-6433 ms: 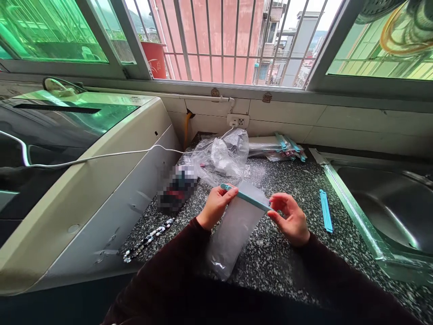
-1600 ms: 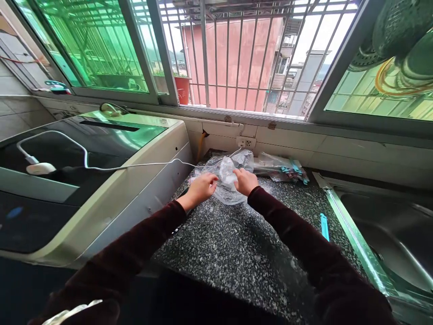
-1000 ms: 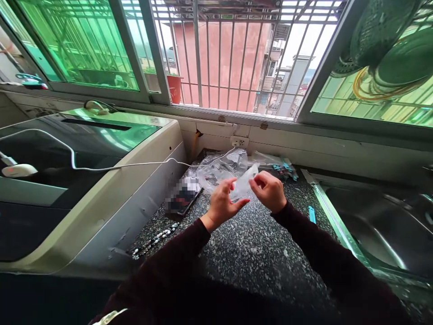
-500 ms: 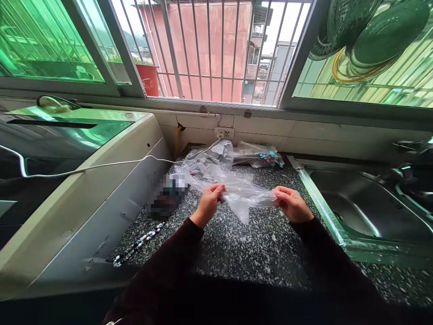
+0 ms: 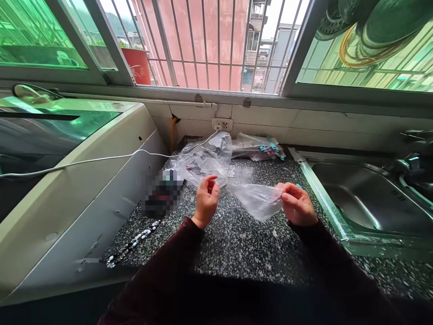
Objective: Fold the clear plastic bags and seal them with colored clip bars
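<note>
A clear, thin plastic bag (image 5: 259,201) hangs crumpled over the counter, its right end pinched between the thumb and fingers of my right hand (image 5: 299,204). Its left end narrows toward the larger crumpled clear plastic (image 5: 206,162) behind; whether the two are joined I cannot tell. My left hand (image 5: 206,201) is just left of the bag, palm inward, with fingers loosely curled and thumb apart, holding nothing visible. A small bit of a blue clip (image 5: 298,185) shows behind my right hand.
Clear bags with blue clips (image 5: 260,148) lie by the wall. On the left are a blurred-out object (image 5: 162,194), a beaded string (image 5: 133,243) and a washing machine (image 5: 135,135). A white cable (image 5: 101,160) crosses to the socket (image 5: 222,124). A steel sink (image 5: 358,198) is right.
Earlier my hands held a clipped frosted bag; then they reached to the plastic pile and drew out a clear bag. My left hand has since let go, while my right still holds it.
</note>
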Demonstrator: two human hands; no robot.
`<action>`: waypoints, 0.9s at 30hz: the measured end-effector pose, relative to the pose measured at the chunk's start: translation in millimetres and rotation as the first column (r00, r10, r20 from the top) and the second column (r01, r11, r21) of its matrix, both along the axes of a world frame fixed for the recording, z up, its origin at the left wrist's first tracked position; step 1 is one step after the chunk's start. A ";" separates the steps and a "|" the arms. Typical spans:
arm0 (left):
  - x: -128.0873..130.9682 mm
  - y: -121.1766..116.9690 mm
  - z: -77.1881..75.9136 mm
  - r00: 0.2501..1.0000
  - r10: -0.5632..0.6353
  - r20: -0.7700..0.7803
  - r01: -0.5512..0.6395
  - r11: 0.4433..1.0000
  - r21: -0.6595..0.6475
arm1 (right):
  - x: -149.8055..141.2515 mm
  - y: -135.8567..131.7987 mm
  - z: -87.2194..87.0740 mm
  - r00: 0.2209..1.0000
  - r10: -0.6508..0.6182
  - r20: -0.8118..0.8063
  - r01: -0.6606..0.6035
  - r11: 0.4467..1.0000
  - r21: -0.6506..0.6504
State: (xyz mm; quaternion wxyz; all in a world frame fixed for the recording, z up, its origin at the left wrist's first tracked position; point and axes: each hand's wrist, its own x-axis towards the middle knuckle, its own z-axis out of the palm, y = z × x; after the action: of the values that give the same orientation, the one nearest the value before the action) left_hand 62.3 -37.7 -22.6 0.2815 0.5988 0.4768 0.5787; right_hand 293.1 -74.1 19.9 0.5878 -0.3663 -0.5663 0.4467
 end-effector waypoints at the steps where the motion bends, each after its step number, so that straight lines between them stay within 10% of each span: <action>1: 1.2 -3.3 0.5 0.993 0.007 -0.114 0.007 0.993 0.121 | -2.6 -1.5 -0.2 1.000 0.021 -0.009 -0.021 1.000 -0.003; 6: 15.6 -17.8 0.0 0.808 0.013 -0.588 0.283 0.868 0.409 | -17.7 -9.3 -2.8 0.994 0.106 -0.035 -0.108 0.993 -0.052; 14: 21.5 -22.2 1.1 0.798 0.145 -0.586 0.308 0.737 0.602 | -22.5 -9.8 -10.9 0.974 0.227 -0.007 -0.227 0.972 -0.066; 27: -35.1 2.8 7.7 0.872 0.236 -0.429 0.093 0.781 0.618 | 47.5 18.2 -4.6 0.937 -0.283 0.206 0.275 0.959 0.068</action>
State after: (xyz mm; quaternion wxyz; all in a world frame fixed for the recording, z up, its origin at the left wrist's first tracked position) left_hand 27.3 -34.9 -14.9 -0.0824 0.7632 0.3374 0.5448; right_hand 340.6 -55.9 15.3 0.5877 -0.4775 -0.5770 0.3060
